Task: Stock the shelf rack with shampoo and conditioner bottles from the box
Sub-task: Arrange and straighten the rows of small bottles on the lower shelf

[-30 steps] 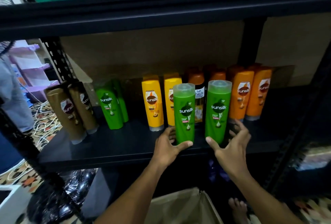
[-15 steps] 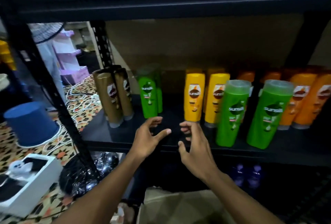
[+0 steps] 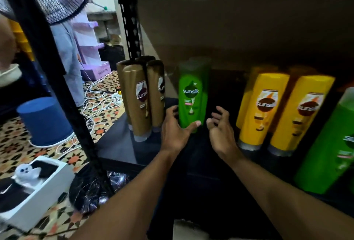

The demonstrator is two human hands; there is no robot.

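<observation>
While left hand [image 3: 173,134] grips one green bottle [image 3: 189,96], three brown bottles [image 3: 137,105] beside

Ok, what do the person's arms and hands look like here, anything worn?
The left forearm and right forearm are bare to the frame edge, no sleeves showing. The left hand and right hand are ungloved; no watch, bracelet or ring is visible.

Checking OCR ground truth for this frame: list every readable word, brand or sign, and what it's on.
"sunsilk": small green bottle
"sunsilk": front brown bottle
"sun", rest turned away: right brown bottle
"sunsil", end blurred: left yellow bottle
"suns", rest blurred: right yellow bottle
Swoosh logo, no words: black item in the white box
Unreadable: small print under the logos; writing on the purple stand; big green bottle label, cut by the frame edge.
</observation>
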